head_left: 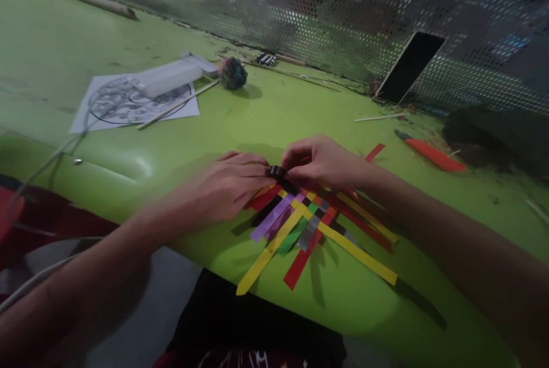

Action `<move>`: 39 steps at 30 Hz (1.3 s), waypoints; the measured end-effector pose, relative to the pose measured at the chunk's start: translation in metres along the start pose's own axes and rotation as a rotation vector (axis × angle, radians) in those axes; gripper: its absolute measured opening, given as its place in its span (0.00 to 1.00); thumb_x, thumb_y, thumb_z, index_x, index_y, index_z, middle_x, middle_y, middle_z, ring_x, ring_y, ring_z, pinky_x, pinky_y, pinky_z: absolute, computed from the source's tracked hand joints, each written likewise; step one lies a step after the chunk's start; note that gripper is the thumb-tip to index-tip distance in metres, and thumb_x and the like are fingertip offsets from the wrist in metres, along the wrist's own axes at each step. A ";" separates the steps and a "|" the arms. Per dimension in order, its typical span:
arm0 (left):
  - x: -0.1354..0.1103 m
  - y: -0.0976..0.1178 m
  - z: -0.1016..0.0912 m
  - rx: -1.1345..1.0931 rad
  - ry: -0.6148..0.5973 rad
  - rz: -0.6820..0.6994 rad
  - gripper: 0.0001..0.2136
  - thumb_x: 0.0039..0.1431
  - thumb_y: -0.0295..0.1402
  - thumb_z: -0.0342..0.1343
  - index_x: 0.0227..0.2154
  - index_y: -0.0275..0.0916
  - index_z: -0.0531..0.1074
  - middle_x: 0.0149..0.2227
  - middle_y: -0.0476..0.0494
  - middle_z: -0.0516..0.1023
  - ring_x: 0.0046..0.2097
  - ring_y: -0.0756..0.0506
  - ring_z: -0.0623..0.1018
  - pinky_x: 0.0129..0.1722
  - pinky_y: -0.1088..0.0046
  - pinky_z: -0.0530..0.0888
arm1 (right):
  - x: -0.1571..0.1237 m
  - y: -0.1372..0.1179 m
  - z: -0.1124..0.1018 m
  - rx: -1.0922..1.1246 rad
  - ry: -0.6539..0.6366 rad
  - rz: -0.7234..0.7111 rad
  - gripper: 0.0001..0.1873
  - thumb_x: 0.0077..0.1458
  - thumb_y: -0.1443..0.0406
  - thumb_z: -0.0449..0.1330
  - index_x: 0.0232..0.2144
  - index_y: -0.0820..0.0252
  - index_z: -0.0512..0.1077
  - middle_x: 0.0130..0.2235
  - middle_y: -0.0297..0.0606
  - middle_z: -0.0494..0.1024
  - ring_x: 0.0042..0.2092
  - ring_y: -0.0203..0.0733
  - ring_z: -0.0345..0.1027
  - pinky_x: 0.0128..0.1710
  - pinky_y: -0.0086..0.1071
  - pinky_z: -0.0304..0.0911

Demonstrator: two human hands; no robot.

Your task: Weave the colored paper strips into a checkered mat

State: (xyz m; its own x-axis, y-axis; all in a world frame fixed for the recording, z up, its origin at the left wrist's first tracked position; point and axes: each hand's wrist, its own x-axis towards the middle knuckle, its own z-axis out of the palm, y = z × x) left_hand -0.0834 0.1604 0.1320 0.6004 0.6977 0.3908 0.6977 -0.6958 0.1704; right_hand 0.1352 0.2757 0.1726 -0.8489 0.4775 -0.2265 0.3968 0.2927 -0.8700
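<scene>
A woven bundle of coloured strips (295,211) lies near the table's front edge, with yellow, red, purple, green, grey and black strips crossing over and under one another. A curled black strip (278,172) rises in a small loop at its far side. My right hand (317,159) pinches that strip between thumb and forefinger. From the other side, my left hand (238,179) holds the loop with its fingertips, while its palm edge rests by the red and black strip ends. The left thumb is mostly hidden.
Behind are a printed sheet (141,108), a white power bank-like block with a cable (167,79), a thin stick (178,105) and a yarn ball (233,74). A phone (409,68) leans on the perforated metal screen (257,2). An orange-handled cutter (433,154) lies to the right.
</scene>
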 end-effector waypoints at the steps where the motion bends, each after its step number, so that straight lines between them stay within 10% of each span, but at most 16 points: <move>1: -0.001 -0.001 0.000 -0.012 0.011 -0.002 0.17 0.70 0.24 0.44 0.52 0.39 0.76 0.50 0.43 0.81 0.55 0.41 0.77 0.53 0.60 0.74 | 0.000 0.000 0.001 -0.026 0.005 0.006 0.07 0.51 0.69 0.62 0.34 0.62 0.78 0.29 0.35 0.79 0.27 0.34 0.69 0.25 0.27 0.61; 16: -0.003 0.000 0.000 -0.037 0.031 -0.030 0.17 0.66 0.21 0.48 0.52 0.38 0.76 0.52 0.48 0.82 0.60 0.39 0.73 0.59 0.56 0.73 | -0.003 -0.008 0.001 -0.247 0.012 -0.094 0.07 0.56 0.74 0.57 0.36 0.64 0.74 0.34 0.37 0.78 0.34 0.37 0.68 0.36 0.31 0.61; 39: -0.005 0.004 -0.006 0.122 -0.114 0.059 0.23 0.67 0.20 0.45 0.58 0.46 0.73 0.59 0.42 0.75 0.62 0.39 0.72 0.58 0.55 0.69 | 0.003 0.000 -0.002 -0.075 -0.034 0.058 0.09 0.50 0.67 0.61 0.34 0.62 0.80 0.26 0.31 0.75 0.25 0.32 0.63 0.26 0.28 0.59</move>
State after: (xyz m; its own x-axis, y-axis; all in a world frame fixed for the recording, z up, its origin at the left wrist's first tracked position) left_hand -0.0865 0.1532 0.1357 0.6774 0.6758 0.2905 0.6979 -0.7152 0.0367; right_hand 0.1336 0.2783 0.1729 -0.8346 0.4674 -0.2915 0.4698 0.3275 -0.8198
